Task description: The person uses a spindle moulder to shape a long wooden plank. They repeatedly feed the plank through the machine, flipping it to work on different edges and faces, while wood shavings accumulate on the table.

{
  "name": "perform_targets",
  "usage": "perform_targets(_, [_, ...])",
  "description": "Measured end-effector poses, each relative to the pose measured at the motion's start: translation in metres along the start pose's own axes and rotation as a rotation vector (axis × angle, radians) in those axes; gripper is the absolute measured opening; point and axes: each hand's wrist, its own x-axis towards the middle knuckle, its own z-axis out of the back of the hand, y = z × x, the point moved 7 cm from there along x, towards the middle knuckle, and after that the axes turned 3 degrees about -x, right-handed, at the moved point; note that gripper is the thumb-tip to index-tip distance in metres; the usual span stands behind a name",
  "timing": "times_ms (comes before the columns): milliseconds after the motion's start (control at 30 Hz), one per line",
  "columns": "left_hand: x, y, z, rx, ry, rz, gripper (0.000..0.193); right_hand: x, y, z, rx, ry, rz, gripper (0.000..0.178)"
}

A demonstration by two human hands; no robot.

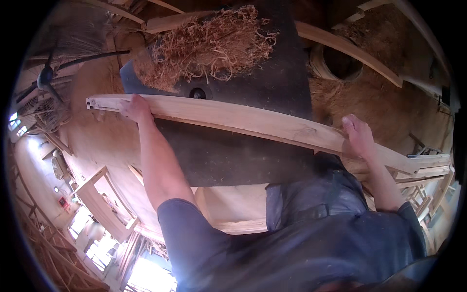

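Note:
A long pale wooden board (243, 118) lies across the dark machine table (219, 158), slanting down to the right. Its left end, which looks notched, sticks out past the table's edge. My left hand (137, 108) is closed round the board near that end. Toward the other end, my right hand (360, 137) grips the board, fingers curled over its far edge. A round black spindle-like part (197, 93) rises from the table just beyond the board. What lies beneath the board is hidden.
A heap of curly wood shavings (209, 46) covers the table's far part. Sawdust and a round hollow object (335, 63) are at the far right. A fan-like black thing (44, 78) stands at left. Stacked timber (430, 165) lies right; a wooden frame (104, 204) is lower left.

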Motion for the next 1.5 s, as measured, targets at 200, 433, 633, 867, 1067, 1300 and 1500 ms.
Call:
perform_targets(200, [-0.076, 0.006, -0.007, 0.13, -0.022, -0.236, 0.048, -0.021, -0.244, 0.07, -0.158, -0.374, -0.069, 0.048])
perform_targets(433, [-0.332, -0.155, 0.009, -0.192, 0.03, 0.028, 0.055, -0.099, -0.587, 0.155, -0.68, -0.26, -0.062, 0.038])
perform_targets(633, [-0.344, -0.153, -0.028, 0.642, -0.05, -0.354, 0.035, -0.133, -0.689, 0.191, -0.303, -0.338, -0.617, 0.054])
perform_targets(867, [-0.332, -0.132, -0.024, 0.736, -0.094, -0.313, 0.031, -0.14, -0.577, 0.107, 1.281, -0.255, -0.76, 0.059])
perform_targets(1067, [-0.282, -0.084, -0.059, 0.453, 0.239, -0.087, 0.073, -0.131, -0.538, 0.099, 1.386, -0.204, -0.693, 0.055])
perform_targets(1300, [-0.257, -0.11, -0.029, 0.551, 0.314, -0.164, 0.051, -0.122, -0.514, 0.084, 1.312, -0.29, -0.722, 0.05])
perform_targets(1500, [-0.218, -0.076, -0.024, 0.173, 0.009, -0.167, 0.035, -0.111, -0.464, 0.071, 1.375, -0.268, -0.7, 0.054])
